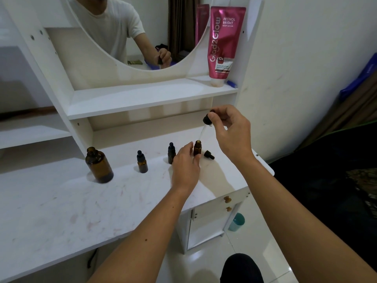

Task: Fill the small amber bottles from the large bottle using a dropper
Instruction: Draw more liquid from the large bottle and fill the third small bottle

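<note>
On the white table [61, 201] the large amber bottle [99, 165] stands uncapped at the left. Two small amber bottles [142, 162] [171, 153] with black dropper caps stand in the middle. A third small amber bottle [197, 148] stands open, held at its base by my left hand [185, 166]. My right hand [230, 127] pinches the black bulb of a dropper [205, 129] whose glass tip reaches the open bottle's mouth. A loose black dropper cap [209, 155] lies just right of that bottle.
A white shelf [153, 99] with a round mirror [130, 31] rises behind the table. A pink tube of body serum [224, 43] stands on the shelf's right end. A teal cup [236, 221] sits on the floor by the cabinet. The wall is close on the right.
</note>
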The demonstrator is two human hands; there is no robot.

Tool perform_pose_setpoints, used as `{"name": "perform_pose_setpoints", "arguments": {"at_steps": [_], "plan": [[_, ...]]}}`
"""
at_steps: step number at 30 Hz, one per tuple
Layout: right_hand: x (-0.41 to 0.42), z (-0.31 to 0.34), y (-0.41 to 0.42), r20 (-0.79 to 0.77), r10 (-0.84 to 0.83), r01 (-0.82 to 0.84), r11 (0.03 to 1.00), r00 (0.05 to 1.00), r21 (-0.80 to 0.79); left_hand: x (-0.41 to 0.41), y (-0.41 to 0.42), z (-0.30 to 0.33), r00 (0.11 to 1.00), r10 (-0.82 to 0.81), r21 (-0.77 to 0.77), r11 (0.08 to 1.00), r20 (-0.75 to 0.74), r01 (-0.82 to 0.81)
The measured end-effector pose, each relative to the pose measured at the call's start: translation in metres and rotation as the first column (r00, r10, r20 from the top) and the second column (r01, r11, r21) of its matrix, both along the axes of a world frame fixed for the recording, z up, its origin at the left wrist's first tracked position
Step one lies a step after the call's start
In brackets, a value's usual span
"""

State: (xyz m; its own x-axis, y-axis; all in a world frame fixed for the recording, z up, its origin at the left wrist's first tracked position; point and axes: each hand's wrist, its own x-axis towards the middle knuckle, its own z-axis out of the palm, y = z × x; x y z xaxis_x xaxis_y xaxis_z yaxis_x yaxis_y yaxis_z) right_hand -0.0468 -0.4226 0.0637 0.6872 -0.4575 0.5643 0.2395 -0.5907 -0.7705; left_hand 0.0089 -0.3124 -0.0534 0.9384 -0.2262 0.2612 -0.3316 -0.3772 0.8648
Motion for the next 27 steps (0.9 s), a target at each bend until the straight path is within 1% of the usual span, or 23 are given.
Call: {"name": "perform_pose_setpoints", "arguments": {"at_steps": [2, 5, 7, 10, 13, 16, 20, 24, 27], "plan": [[-0.004, 0.004, 0.002, 0.007, -0.01, 0.01, 1.0, 1.0, -0.001, -0.005, 0.007, 0.0, 1.0, -0.024, -0.019, 1.0, -0.006, 0.024], [-0.01, 0.01, 0.006, 0.005, 0.0, 0.0, 1.0, 1.0, 0.01, -0.015, 0.023, 0.0, 0.995, -0.078, -0.059, 0.996, -0.058, 0.074], [-0.013, 0.013, 0.009, -0.001, -0.005, 0.005, 1.0, 1.0, 0.001, -0.023, 0.039, 0.002, 0.987, -0.13, -0.054, 0.991, -0.093, 0.125], [-0.018, 0.015, 0.018, -0.003, 0.002, -0.002, 1.0, 1.0, 0.018, -0.031, 0.068, 0.005, 0.97, -0.21, -0.091, 0.976, -0.122, 0.199], [-0.022, 0.016, 0.033, 0.004, 0.022, -0.022, 0.999, 1.0, 0.04, -0.035, 0.102, 0.008, 0.962, -0.229, -0.111, 0.97, -0.147, 0.214], [-0.021, 0.018, 0.055, 0.004, 0.064, -0.064, 0.996, 0.998, 0.055, -0.037, 0.139, 0.012, 0.972, -0.175, -0.112, 0.981, -0.158, 0.158], [-0.011, 0.019, 0.092, 0.02, 0.137, -0.139, 0.987, 0.99, 0.084, -0.035, 0.195, 0.015, 0.989, -0.031, -0.13, 0.991, -0.145, 0.012], [0.004, 0.02, 0.136, 0.062, 0.238, -0.244, 0.962, 0.969, 0.125, -0.032, 0.251, 0.017, 0.983, 0.119, -0.091, 0.987, -0.137, -0.132], [0.016, 0.023, 0.164, 0.09, 0.29, -0.3, 0.945, 0.953, 0.131, -0.026, 0.275, 0.017, 0.968, 0.2, -0.119, 0.969, -0.149, -0.219]]}}
